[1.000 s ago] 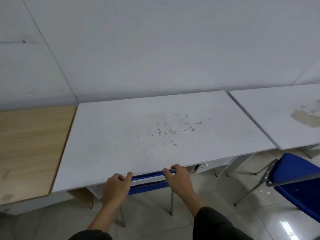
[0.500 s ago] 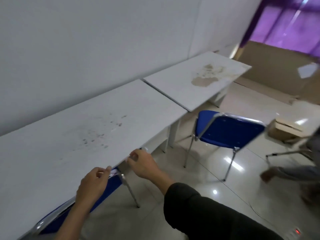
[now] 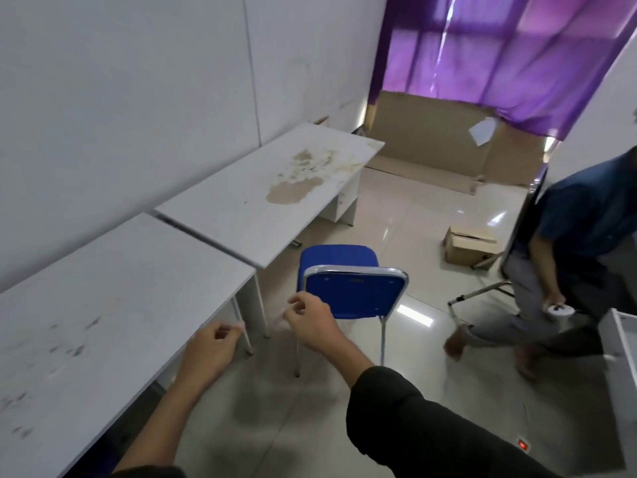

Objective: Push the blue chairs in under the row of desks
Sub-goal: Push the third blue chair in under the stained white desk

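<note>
The left hand [image 3: 212, 351] hangs just past the front edge of the near worktop [image 3: 103, 326], fingers curled loosely inward and gripping nothing. The right hand [image 3: 310, 322] is beside it and a little farther forward, also loosely curled and empty, level with the left upright of the blue chair [image 3: 351, 288] but apparently short of touching it; the blur makes that hard to settle. Both hands seem placed to reach for this chair's backrest.

The near worktop is a flat, matte white slab with dark speckled marks on it. It butts against the white wall, and thin white panel legs show under its front corner. Next along the row, the far worktop [image 3: 241, 215] is the same white board, set a little forward so its corner overlaps the first. A large tan stain, rough and flaking at the edges, spreads across it.

The blue chair stands on the floor [image 3: 406, 215] in front of the corner where the 2 worktops meet, well out from under them, its back turned to the camera. The backrest is a smooth, hard blue shell with rounded corners, framed by a bright chrome tube that runs down into thin legs; the seat looks padded. It is not yet pushed in. The glossy pale tiles should let the legs slide, perhaps with some chatter.

At the far right, another person [image 3: 568, 257] stoops near a cardboard box [image 3: 470, 251].
</note>
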`<state>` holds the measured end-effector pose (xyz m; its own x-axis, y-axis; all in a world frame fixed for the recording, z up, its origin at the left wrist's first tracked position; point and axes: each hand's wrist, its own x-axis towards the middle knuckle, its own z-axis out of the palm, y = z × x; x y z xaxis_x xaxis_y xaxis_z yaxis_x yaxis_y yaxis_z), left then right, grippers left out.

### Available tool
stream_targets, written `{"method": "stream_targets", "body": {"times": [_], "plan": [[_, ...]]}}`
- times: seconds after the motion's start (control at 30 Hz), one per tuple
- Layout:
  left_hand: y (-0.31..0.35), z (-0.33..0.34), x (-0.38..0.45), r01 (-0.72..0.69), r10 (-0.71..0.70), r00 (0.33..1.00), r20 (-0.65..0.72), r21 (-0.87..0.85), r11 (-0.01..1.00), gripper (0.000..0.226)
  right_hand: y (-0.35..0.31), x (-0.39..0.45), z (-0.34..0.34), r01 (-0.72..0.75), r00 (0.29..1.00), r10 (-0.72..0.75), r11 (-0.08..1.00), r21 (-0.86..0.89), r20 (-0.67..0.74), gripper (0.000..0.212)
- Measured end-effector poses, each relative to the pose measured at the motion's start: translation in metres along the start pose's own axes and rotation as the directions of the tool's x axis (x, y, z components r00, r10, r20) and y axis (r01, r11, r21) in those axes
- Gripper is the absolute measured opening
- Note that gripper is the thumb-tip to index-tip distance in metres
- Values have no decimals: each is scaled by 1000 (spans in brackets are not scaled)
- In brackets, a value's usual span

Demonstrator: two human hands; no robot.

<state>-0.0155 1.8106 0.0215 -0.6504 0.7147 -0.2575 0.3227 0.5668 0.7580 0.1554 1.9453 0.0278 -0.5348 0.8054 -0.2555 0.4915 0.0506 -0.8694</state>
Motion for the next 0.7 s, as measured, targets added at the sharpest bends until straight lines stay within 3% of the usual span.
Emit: {"method": "stream_targets", "body": {"times": [0.23, 0.43, 0.53, 0.7], "plan": [[101, 101, 85, -124, 118, 979, 166, 28, 992, 24, 52, 75, -99, -85, 965, 85, 996, 13, -246, 22], [146, 160, 161, -214, 186, 945, 270, 79, 974, 29, 94, 134, -146, -196, 910, 118, 967, -161, -397, 37], [153, 182, 203, -186, 143, 950, 276, 136, 973, 34, 114, 163, -159, -323, 873, 168, 902, -286, -458, 44], [143, 208, 241, -157, 41, 919, 391, 268, 951, 40, 144, 181, -164, -425, 838, 308, 886, -185, -451, 51]]}}
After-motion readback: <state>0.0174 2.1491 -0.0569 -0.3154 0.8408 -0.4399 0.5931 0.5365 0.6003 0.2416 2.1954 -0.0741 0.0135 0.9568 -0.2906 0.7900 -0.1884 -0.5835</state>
